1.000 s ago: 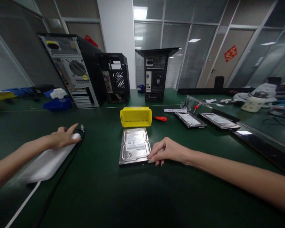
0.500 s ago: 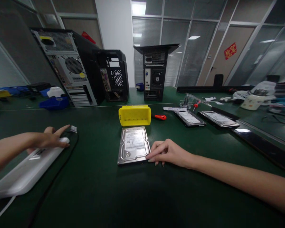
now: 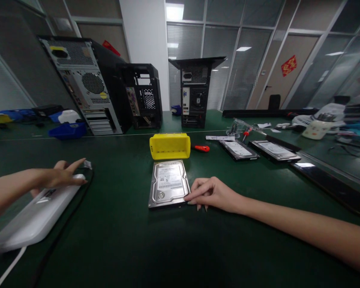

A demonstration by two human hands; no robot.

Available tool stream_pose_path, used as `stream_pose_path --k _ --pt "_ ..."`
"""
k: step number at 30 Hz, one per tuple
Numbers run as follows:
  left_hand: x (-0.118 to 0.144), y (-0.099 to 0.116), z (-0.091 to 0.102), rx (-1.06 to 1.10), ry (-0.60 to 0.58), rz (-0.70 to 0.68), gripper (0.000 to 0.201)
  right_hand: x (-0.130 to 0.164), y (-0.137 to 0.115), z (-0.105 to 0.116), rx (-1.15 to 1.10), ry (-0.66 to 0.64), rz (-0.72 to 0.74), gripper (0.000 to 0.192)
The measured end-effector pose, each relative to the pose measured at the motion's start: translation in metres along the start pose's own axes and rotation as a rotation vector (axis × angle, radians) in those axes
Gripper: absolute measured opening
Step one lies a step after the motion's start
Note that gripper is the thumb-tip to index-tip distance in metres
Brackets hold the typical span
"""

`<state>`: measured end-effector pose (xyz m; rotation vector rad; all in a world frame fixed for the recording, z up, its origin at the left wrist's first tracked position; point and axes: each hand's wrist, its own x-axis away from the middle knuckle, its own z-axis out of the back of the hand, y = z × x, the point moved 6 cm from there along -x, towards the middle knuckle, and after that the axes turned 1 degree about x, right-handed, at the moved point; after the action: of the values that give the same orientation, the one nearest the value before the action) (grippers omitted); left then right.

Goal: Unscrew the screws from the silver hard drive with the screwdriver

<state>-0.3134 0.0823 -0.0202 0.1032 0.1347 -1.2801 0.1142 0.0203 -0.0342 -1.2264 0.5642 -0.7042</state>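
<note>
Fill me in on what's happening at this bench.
A person sits at a green table with a hard drive lying flat in front of them. The right hand rests on the table with its fingertips against the drive's near right corner. The left hand lies on the end of a flat white device, forefinger stretched out. Behind the drive stand a yellow bin and a red-handled screwdriver; two more drives lie further right.

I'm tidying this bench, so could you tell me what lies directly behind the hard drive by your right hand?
Behind the hard drive stands a yellow bin on the green table. Its opening faces away, so its contents are hidden. The right hand touches the drive's near right corner.
</note>
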Motion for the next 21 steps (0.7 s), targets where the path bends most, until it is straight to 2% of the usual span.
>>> stream_pose_path --k 1,2,5,7,8,9,11,13,15,17,21 --pt "0.0 0.001 0.003 -0.035 -0.004 0.021 0.061 0.0 0.001 0.0 0.001 0.0 0.004 0.022" --pt "-0.001 0.007 0.009 -0.065 0.004 -0.013 0.058 0.0 0.001 0.0 0.003 0.001 0.008 0.023" --pt "0.006 0.046 0.039 -0.149 0.011 -0.254 0.062 0.001 0.003 0.001 0.013 0.004 0.018 0.023" --pt "0.024 0.085 0.061 -0.188 -0.002 -0.44 0.064 0.001 0.003 0.002 0.017 0.007 0.023 0.023" --pt "0.036 0.106 0.076 -0.171 0.072 -0.503 0.063 0.002 0.002 0.002 0.019 0.008 0.024 0.023" --pt "0.05 0.128 0.085 -0.136 0.093 -0.568 0.06 0.002 0.002 0.002 0.022 0.009 0.026 0.023" --pt "0.078 0.169 0.094 0.016 0.066 -0.712 0.049 0.003 0.0 0.002 0.03 0.009 0.027 0.023" --pt "0.107 0.204 0.091 0.197 -0.06 -0.9 0.042 0.003 -0.001 0.001 0.037 0.007 0.028 0.024" --pt "0.127 0.228 0.084 0.328 -0.163 -1.014 0.05 0.003 0.0 0.001 0.038 0.007 0.028 0.025" --pt "0.136 0.242 0.076 0.41 -0.199 -1.038 0.057 0.003 0.001 0.001 0.034 0.008 0.029 0.025" --pt "0.142 0.259 0.061 0.525 -0.199 -1.02 0.049 0.004 0.001 0.002 0.031 0.005 0.035 0.026"
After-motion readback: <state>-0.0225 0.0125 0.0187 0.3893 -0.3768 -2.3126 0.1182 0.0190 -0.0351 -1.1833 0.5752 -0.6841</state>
